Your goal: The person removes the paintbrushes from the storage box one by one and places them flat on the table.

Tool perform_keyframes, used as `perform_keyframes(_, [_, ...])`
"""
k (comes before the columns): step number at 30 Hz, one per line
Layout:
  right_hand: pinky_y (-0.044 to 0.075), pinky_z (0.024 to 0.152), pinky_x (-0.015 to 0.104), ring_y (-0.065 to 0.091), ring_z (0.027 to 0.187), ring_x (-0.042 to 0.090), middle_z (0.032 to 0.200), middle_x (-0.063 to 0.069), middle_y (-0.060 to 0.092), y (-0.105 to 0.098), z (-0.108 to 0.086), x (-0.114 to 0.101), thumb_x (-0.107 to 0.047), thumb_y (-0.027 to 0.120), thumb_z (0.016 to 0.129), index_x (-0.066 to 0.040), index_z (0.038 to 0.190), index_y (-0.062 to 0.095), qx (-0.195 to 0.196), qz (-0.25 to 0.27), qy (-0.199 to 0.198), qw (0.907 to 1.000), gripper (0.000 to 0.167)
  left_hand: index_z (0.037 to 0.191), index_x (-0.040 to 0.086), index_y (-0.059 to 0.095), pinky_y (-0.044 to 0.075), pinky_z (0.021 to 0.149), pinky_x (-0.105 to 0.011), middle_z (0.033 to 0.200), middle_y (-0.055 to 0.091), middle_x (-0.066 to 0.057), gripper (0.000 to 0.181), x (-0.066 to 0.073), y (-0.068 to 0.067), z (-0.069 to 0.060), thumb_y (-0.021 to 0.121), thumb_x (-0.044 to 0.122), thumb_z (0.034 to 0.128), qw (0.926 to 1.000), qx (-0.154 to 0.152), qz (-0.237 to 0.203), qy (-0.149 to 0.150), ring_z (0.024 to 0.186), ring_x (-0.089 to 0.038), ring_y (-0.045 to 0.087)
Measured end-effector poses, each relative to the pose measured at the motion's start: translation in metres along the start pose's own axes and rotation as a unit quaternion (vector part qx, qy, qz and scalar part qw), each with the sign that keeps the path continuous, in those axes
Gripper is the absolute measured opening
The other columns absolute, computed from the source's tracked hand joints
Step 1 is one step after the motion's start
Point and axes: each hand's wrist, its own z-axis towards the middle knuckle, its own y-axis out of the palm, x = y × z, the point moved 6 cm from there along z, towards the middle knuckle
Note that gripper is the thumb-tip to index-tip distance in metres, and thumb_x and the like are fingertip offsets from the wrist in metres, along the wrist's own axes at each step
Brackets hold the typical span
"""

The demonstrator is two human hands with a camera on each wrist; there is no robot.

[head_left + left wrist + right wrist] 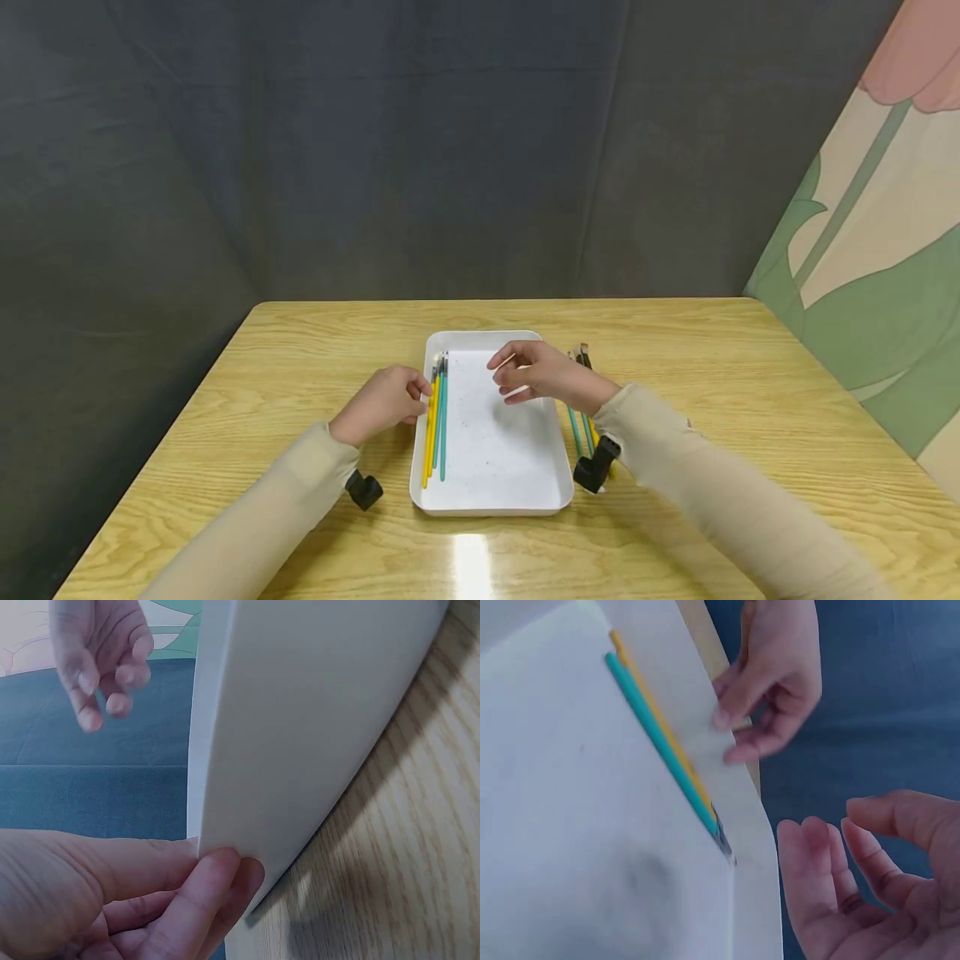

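Left fingers (210,889) pinch the tray (491,510), relaxed right fingers (802,870) hover above, sleeve (690,450) partly hiding paintbrushes (575,432).

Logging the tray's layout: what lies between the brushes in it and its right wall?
Just the white, speckled tray floor, with the right hand above it; the head view shows this.

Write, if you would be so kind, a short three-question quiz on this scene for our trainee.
1. True or false: the right hand is empty.
2. Which handle colours do the brushes in the tray have? A) red and black; B) yellow and teal; C) purple and white.
3. Short answer: what does the left hand pinch between its fingers and thumb?

Key: 1. True. 2. B. 3. The tray's edge.
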Motion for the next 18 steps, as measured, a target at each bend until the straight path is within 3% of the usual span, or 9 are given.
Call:
perform_keyframes(10, [0.058,0.082,0.036,0.061,0.082,0.018,0.090,0.008,0.058,0.044,0.033,0.000,0.000,0.058,0.088,0.006,0.118,0.054,-0.014,-0.017,0.027,0.9994,0.031,0.099,-0.002,0.065,0.057,0.064,-0.027,0.084,0.058,-0.009,0.014,0.000,-0.001,0.001,0.066,-0.002,0.0844,1.0000,-0.002,-0.001,0.004,0.070,-0.017,0.059])
perform_keyframes(18, [0.059,0.078,0.033,0.060,0.075,0.015,0.084,0.006,0.058,0.058,0.052,0.009,0.002,0.061,0.085,0.005,0.115,0.057,0.005,-0.048,0.056,0.9973,0.030,0.102,-0.003,0.064,0.058,0.065,-0.027,0.086,0.058,-0.009,0.016,0.001,-0.001,0.000,0.065,-0.002,0.0859,1.0000,-0.008,0.001,-0.001,0.070,-0.016,0.060])
